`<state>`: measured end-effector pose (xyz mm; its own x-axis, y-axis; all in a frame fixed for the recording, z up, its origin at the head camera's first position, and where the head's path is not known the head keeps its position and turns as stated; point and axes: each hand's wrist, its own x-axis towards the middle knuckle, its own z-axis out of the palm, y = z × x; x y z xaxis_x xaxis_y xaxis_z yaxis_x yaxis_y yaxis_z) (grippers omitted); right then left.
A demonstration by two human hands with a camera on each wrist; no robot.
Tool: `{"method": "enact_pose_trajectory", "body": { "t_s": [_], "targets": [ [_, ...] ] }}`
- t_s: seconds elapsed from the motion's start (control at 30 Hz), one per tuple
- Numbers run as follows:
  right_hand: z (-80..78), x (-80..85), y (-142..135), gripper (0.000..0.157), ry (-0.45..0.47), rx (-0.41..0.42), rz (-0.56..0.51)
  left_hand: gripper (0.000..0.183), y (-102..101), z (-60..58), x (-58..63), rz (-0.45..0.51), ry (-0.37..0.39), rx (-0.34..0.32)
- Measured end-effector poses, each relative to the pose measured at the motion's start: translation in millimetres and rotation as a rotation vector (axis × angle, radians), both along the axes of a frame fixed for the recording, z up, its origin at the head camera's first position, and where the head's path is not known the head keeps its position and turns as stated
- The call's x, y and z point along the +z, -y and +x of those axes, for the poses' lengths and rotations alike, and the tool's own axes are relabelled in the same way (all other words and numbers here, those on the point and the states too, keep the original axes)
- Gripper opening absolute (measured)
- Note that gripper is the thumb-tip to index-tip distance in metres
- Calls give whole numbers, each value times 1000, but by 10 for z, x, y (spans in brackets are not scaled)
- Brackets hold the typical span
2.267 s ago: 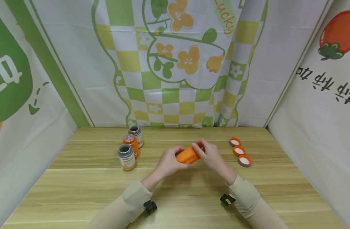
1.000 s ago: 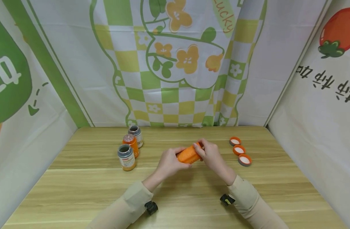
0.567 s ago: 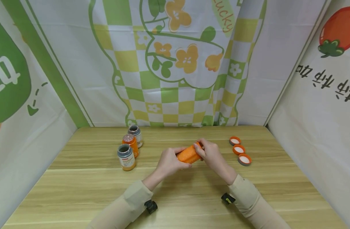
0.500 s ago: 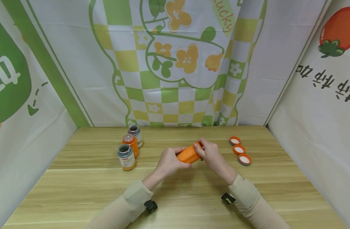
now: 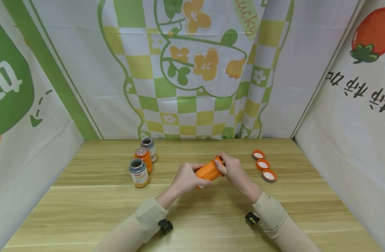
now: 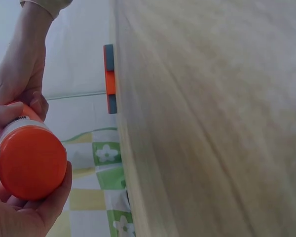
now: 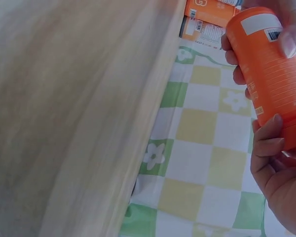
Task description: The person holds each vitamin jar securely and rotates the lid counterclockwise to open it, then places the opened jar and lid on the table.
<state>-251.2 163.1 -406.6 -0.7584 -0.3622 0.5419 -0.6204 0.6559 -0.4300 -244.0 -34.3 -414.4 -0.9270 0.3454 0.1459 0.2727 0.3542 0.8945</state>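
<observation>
Above the middle of the table, both hands hold an orange bottle (image 5: 208,170), tilted with its far end up to the right. The left hand (image 5: 186,177) grips the lower end, thumb on the near side. At the other end, the right hand (image 5: 234,172) has its thumb and fingers curled round the bottle. In the left wrist view the bottle's round orange base (image 6: 32,163) faces the camera. The right wrist view shows printed text and a white label on the bottle (image 7: 269,74); the right fingers (image 7: 271,153) wrap its end, which is partly hidden.
On the left of the table (image 5: 85,196) stand a grey-necked open jar (image 5: 139,174), an orange jar with a shiny seal (image 5: 144,160) and another grey-necked open jar (image 5: 150,147). To the right, three lids lie upturned in a row: far (image 5: 258,155), middle (image 5: 262,165), near (image 5: 269,176).
The bottle has turned slightly, and a white patch now shows under the left thumb. My right hand has shifted a little at its end. Jars and lids stay put.
</observation>
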Motion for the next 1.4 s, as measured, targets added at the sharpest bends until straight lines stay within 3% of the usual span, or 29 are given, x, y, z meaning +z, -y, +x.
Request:
{"method": "enact_pose_trajectory", "body": {
  "t_s": [0.63, 0.83, 1.0, 1.4],
  "targets": [
    [-42, -70, -55, 16, -79, 130, -52, 51, 25, -38, 22, -33, 2, -22],
    [-24, -71, -67, 18, 7, 137, -56, 50, 38, -47, -1, -49, 3, -20],
    [-13, -51, -52, 24, 81, 83, -68, 52, 41, -40, -2, -67, 5, -10],
    [2, 38, -13, 33, 294, 2, -197, 56, 45, -25, 8, -53, -27, 30]
  ]
}}
